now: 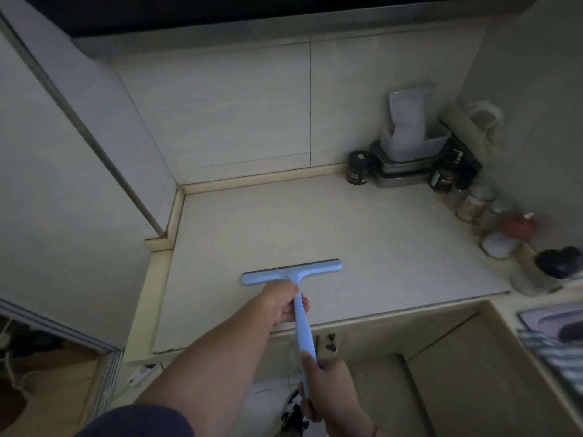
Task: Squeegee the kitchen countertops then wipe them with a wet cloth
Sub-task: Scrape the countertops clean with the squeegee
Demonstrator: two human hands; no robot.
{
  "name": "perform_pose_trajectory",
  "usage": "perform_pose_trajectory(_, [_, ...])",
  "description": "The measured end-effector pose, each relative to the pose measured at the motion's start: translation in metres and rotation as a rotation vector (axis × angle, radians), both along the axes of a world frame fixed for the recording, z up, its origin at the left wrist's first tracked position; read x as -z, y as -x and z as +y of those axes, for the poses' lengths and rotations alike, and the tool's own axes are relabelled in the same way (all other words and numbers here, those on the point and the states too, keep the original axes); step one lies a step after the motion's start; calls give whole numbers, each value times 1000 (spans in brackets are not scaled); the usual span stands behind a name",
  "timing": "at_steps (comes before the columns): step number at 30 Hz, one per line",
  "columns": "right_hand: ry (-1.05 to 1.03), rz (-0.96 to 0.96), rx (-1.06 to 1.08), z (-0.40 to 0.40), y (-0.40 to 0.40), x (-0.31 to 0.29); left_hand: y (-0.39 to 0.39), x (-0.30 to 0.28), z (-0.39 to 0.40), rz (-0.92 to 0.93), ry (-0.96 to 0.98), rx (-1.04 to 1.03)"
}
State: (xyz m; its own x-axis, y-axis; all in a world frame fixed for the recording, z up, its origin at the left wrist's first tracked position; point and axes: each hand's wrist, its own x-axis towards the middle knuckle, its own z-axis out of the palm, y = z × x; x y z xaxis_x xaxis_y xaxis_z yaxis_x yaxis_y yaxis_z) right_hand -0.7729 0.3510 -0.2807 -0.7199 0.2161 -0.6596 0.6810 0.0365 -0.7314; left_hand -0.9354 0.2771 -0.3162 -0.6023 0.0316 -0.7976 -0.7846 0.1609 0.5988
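Both hands gripping squeegee (291,271), pale countertop (362,228)

The room is dim. Pale wall tiles (220,108) rise behind the work surface, with thin dark joints between them. A dark band (252,11) runs along the top edge. On the left stands a light panel (56,190) with a metal strip. Below it, a wooden floor (50,389) shows. In the right corner stand jars (473,206) and stacked metal boxes (403,171).
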Motion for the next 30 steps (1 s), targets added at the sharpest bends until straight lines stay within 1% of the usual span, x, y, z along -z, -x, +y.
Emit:
perform_pose_trajectory(5, [-54, -8, -35, -3, -15, -4, -13, 2, -4, -35, -13, 24])
perform_pose_trajectory(10, [-43, 7, -66, -2, -20, -3, -17, 3, -4, -18, -13, 11])
perform_pose_trajectory(13, [-32, -10, -41, -1, -23, -6, -21, 1, -6, -30, -10, 25])
perform_pose_trajectory(16, [-125, -20, -89, -2, -32, 1, -30, 2, -7, -52, -19, 38])
perform_pose_trajectory(20, [-68, -19, -120, 2, -35, -6, -34, -1, -8, -42, -53, 25])
perform_pose_trajectory(25, [39, 57, -114, 25, -12, -25, -15, -15, 2, -6, -161, -27])
perform_pose_trajectory(30, [37, 157, -96, 53, 43, -24, 45, -27, 36, 42, -219, -32])
